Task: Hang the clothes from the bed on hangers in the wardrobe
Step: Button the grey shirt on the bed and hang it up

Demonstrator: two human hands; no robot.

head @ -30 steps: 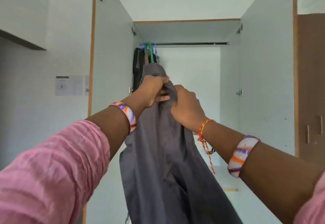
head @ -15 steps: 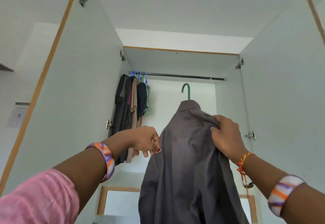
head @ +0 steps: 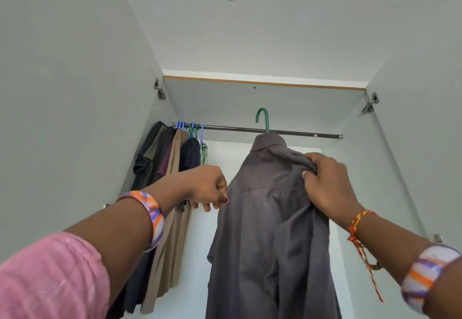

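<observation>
Right hand (head: pixel 327 188) grips shoulder of dark grey collared shirt (head: pixel 262 231) on green plastic hanger (head: pixel 263 118), hook above dark metal rail (head: pixel 250 129). Left hand (head: pixel 205 188) curled closed, holding nothing, beside shirt.

1. A rail (head: pixel 250 129) runs across the top of the open wardrobe (head: pixel 250 93), from 10 o'clock to 2 o'clock.
2. A bunch of hung clothes (head: pixel 165 168) crowds the rail's left end, at 9 o'clock.
3. A shirt (head: pixel 262 218) on a hanger (head: pixel 263 118) sits at centre, its hook crossing in front of the rail.
4. The right hand (head: pixel 327 183) holds the shirt's right shoulder; the left hand (head: pixel 205 186) lies between shirt and hung clothes.
</observation>
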